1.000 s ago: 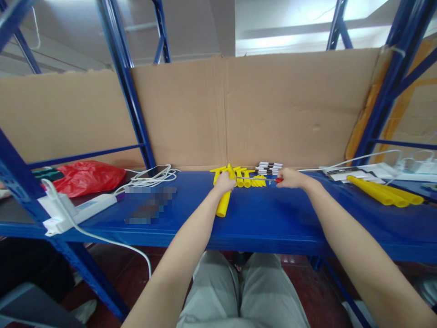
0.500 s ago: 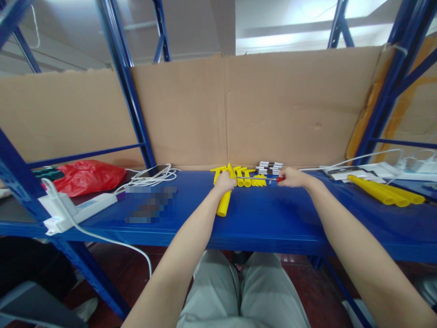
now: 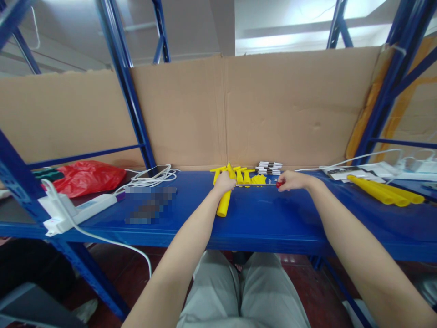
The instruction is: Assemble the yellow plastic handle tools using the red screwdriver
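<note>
My left hand (image 3: 225, 181) is closed around a yellow plastic piece (image 3: 224, 205) with a long round tube that points toward me. From the right, my right hand (image 3: 290, 180) grips the red handle of a screwdriver (image 3: 257, 185) with its fingertips. The thin metal shaft runs level to the left and meets the yellow piece at my left hand; its tip is hidden there. Just behind the shaft lie several yellow T-shaped pieces (image 3: 246, 177) and a group of smaller yellow parts (image 3: 258, 179).
A stack of white strips with black bands (image 3: 269, 168) is at the back of the blue shelf (image 3: 266, 223). Yellow tapered tubes (image 3: 385, 191) lie at right. At left are a power strip (image 3: 82, 210), coiled white cable (image 3: 155, 177) and a red bag (image 3: 90, 177). Cardboard (image 3: 290, 105) stands behind.
My right hand has turned and its fingers have shifted on the screwdriver handle. The handle and shaft sit slightly lower, nearer me. My left hand and the yellow piece have stayed in place.
</note>
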A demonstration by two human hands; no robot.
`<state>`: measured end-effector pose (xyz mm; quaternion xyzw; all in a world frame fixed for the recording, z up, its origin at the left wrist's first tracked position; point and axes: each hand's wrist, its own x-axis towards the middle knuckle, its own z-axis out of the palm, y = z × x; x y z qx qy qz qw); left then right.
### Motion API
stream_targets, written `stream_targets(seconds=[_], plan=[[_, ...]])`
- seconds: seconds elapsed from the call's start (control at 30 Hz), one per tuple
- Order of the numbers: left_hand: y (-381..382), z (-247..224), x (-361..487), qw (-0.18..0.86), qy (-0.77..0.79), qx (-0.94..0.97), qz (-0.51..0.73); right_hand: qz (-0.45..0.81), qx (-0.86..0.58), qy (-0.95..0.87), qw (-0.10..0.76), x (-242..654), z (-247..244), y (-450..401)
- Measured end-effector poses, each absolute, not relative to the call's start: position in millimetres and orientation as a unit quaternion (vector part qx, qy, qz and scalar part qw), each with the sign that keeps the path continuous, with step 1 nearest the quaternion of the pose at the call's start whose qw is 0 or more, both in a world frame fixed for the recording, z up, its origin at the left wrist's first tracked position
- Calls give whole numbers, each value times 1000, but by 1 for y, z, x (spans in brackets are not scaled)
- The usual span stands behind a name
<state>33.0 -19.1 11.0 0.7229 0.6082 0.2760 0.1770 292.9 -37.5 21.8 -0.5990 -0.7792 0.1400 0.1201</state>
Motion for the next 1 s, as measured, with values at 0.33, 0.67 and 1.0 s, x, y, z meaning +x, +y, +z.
stream_targets(seconds=[0.33, 0.67, 1.0], plan=[[-29, 16, 42, 147, 588, 746, 276, 182, -501, -835, 138, 259, -1, -22], [-35, 15, 52, 126, 576, 767, 254, 110, -443, -841, 289, 232, -7, -25], [-34, 9, 55, 190, 511, 789, 282, -13, -470, -817, 333, 213, -12, -22]])
